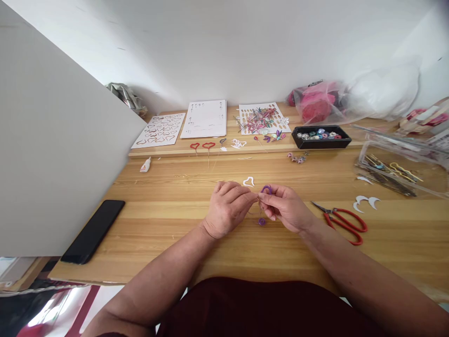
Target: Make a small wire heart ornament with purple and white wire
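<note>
My left hand [228, 206] and my right hand [283, 206] meet over the middle of the wooden table [175, 234], fingertips pinched together. My right hand pinches a small purple wrapped shape [266, 189] that sticks up above its fingers. My left hand's fingers are closed at the same spot; what they hold is too small to name. A small purple thread spool [261, 221] lies on the table just below the hands. A white cut-out shape [249, 181] lies just beyond them.
Red-handled scissors [345, 221] lie to the right, with white crescent cut-outs [365, 202] beyond. A black phone [94, 230] lies at the left. Farther back are a glue bottle [145, 164], cut-out sheets [205, 118], red wrapped hearts [202, 146], a black tray of spools [321, 136], and a clear box [400, 164].
</note>
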Action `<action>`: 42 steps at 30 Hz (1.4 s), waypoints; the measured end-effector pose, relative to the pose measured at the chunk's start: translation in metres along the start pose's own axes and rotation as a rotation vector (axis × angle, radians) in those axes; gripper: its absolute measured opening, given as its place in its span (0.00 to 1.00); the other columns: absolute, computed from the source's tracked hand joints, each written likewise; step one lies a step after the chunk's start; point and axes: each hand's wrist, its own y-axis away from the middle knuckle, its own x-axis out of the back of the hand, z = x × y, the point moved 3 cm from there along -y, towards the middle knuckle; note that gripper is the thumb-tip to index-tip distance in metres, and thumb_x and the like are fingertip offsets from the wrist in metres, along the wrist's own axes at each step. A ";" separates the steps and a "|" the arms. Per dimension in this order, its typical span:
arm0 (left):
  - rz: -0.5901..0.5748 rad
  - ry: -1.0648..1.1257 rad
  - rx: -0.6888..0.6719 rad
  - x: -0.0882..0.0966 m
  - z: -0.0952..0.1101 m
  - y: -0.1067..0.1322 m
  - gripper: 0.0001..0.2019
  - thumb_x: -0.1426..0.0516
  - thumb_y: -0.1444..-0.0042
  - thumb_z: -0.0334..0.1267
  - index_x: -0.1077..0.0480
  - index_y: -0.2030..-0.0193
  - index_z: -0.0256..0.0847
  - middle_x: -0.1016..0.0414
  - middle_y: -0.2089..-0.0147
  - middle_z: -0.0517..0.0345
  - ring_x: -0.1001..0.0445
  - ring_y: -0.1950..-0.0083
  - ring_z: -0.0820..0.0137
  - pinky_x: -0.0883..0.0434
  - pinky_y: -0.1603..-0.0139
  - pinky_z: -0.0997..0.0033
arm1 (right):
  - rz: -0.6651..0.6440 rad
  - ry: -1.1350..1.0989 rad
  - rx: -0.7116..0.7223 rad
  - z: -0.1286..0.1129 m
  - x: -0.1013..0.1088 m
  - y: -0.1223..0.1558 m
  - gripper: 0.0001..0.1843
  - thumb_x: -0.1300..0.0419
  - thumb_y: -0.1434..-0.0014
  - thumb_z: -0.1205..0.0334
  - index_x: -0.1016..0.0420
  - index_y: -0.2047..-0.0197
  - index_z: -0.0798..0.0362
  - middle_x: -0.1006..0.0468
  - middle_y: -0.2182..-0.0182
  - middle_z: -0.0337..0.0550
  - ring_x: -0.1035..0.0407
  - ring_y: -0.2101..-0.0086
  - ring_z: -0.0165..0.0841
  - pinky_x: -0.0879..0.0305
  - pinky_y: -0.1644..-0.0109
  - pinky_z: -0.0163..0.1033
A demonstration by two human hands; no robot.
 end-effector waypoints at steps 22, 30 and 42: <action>-0.467 1.383 1.223 -0.021 -0.010 0.003 0.15 0.32 0.59 0.43 0.31 0.77 0.36 0.34 0.78 0.59 0.39 0.75 0.76 0.44 0.72 0.74 | 0.054 0.841 0.635 -0.013 -0.001 0.016 0.07 0.39 0.37 0.60 0.22 0.66 0.50 0.20 0.71 0.42 0.28 0.71 0.33 0.32 0.69 0.38; -0.195 1.146 0.983 -0.018 -0.015 0.000 0.16 0.39 0.43 0.50 0.26 0.64 0.36 0.26 0.68 0.55 0.32 0.71 0.75 0.38 0.71 0.75 | 0.080 0.404 0.380 -0.008 0.006 0.003 0.12 0.34 0.41 0.53 0.27 0.67 0.52 0.23 0.75 0.40 0.32 0.78 0.29 0.35 0.74 0.36; -0.032 0.215 0.224 0.003 0.003 -0.005 0.04 0.42 0.40 0.35 0.25 0.61 0.41 0.21 0.62 0.51 0.27 0.59 0.64 0.33 0.53 0.61 | 0.070 0.133 0.147 0.001 0.000 0.000 0.20 0.28 0.50 0.50 0.31 0.71 0.54 0.26 0.79 0.36 0.35 0.82 0.25 0.41 0.81 0.30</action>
